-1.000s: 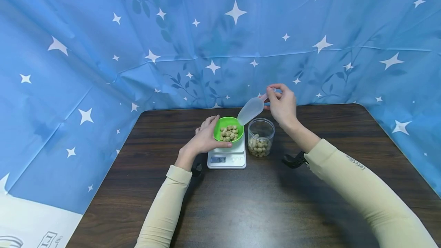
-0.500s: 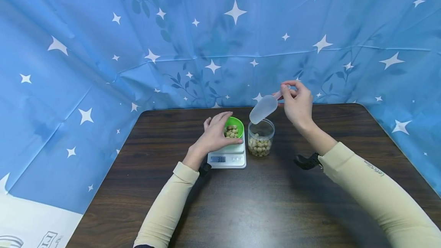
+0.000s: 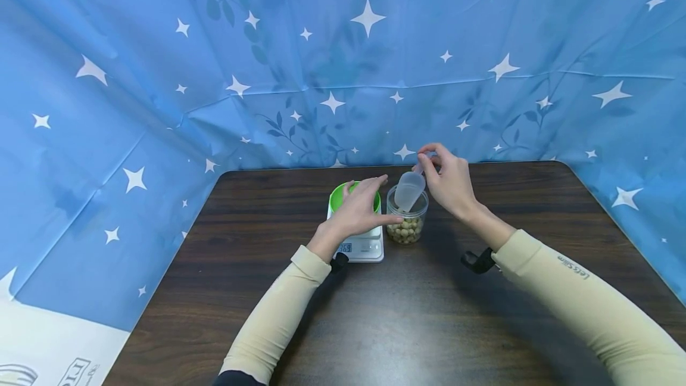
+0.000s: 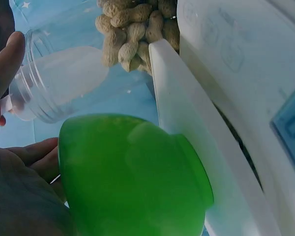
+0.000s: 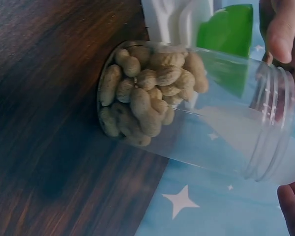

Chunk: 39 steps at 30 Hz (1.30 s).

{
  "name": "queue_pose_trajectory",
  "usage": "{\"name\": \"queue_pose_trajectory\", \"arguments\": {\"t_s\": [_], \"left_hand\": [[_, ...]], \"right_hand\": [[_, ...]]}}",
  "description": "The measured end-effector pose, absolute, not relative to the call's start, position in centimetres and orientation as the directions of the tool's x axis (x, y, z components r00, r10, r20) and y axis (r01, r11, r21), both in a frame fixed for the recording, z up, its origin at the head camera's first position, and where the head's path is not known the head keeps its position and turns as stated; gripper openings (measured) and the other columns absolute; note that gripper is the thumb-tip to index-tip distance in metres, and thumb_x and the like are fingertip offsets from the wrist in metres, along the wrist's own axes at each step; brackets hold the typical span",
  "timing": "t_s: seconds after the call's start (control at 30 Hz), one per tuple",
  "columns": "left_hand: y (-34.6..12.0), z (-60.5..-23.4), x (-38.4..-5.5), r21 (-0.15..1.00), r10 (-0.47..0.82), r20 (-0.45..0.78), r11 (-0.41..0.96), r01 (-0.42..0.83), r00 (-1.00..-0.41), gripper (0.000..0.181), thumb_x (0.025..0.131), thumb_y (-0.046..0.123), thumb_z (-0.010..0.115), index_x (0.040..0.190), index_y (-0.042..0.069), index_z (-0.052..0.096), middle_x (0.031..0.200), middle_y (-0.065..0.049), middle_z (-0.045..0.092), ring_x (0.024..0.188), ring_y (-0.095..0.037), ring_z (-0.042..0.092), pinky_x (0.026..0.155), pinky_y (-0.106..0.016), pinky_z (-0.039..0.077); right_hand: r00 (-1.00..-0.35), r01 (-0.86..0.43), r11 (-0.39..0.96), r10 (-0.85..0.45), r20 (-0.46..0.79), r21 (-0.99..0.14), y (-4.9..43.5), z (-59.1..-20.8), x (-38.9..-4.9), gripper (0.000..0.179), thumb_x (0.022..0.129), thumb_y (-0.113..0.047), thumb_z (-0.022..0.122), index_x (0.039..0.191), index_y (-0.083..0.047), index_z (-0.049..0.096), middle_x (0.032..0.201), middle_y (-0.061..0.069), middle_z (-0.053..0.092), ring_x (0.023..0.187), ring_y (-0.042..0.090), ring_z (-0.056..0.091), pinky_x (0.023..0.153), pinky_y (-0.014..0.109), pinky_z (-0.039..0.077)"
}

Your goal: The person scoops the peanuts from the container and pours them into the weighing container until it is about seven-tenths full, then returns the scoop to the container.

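Note:
My right hand (image 3: 450,183) pinches the handle of a translucent plastic scoop (image 3: 409,188). The scoop tilts down into the mouth of a clear jar (image 5: 236,152), above the unshelled peanuts (image 5: 147,96) at its bottom. My left hand (image 3: 358,213) reaches across a green bowl (image 4: 132,172), thumb and fingers spread towards the jar's rim; whether it touches the rim I cannot tell. The bowl stands on a white kitchen scale (image 3: 370,250), right beside the jar. In the head view the left hand hides the bowl's contents.
A dark wooden table (image 3: 407,314) carries everything. Behind it hangs a blue cloth (image 3: 300,46) with white stars, close to the table's far edge. A white printed sheet (image 3: 53,344) shows at the lower left.
My right hand moved the scoop from above the bowl rightward, then down into the jar. My left hand left the bowl's side and shifted right towards the jar. The scale's displayed digits changed.

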<state>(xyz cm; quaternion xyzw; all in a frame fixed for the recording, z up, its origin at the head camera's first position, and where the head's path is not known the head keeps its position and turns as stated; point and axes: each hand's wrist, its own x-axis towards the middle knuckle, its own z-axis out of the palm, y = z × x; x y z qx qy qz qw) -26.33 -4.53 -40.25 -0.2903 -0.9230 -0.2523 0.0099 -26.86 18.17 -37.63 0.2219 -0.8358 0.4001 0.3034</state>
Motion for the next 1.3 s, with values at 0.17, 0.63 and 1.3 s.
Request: {"name": "queue_pose_trajectory", "arguments": {"t_s": [0.17,0.63,1.3], "left_hand": [[-3.8,-40.4,-26.4,0.437,0.542,0.156,0.712,0.55,-0.826,0.098,0.084,0.063,0.078,0.159,0.013,0.039,0.157,-0.004,0.046,0.144,-0.02,0.039,0.114,-0.064,0.018],[-3.0,-41.0,-26.7,0.442,0.562,0.177,0.688,0.575,-0.808,0.084,0.084,0.053,0.082,0.152,0.015,0.05,0.142,0.0,0.06,0.132,-0.016,0.052,0.115,-0.065,0.018],[-2.9,-40.7,-26.7,0.453,0.554,0.15,0.698,0.555,-0.819,0.081,0.086,0.053,0.081,0.15,0.013,0.051,0.134,0.001,0.064,0.126,-0.016,0.056,0.113,-0.065,0.022]], "right_hand": [[-0.667,-0.666,0.603,-0.22,0.712,-0.439,17.8,-38.2,-26.8,0.014,0.107,-0.011,0.058,0.113,0.0,0.064,0.084,0.008,0.075,0.037,0.005,0.033,0.039,0.027,0.027],[-0.608,-0.747,0.588,-0.415,0.678,-0.31,17.2,-39.9,-26.5,0.007,0.102,-0.006,0.065,0.108,-0.005,0.067,0.09,0.007,0.073,0.061,0.012,0.061,0.056,0.034,0.049],[-0.77,-0.599,0.626,-0.276,0.576,-0.5,16.9,-39.3,-27.3,0.015,0.107,-0.014,0.057,0.11,-0.002,0.066,0.071,0.003,0.066,0.041,0.012,0.04,0.044,0.032,0.033]]}}
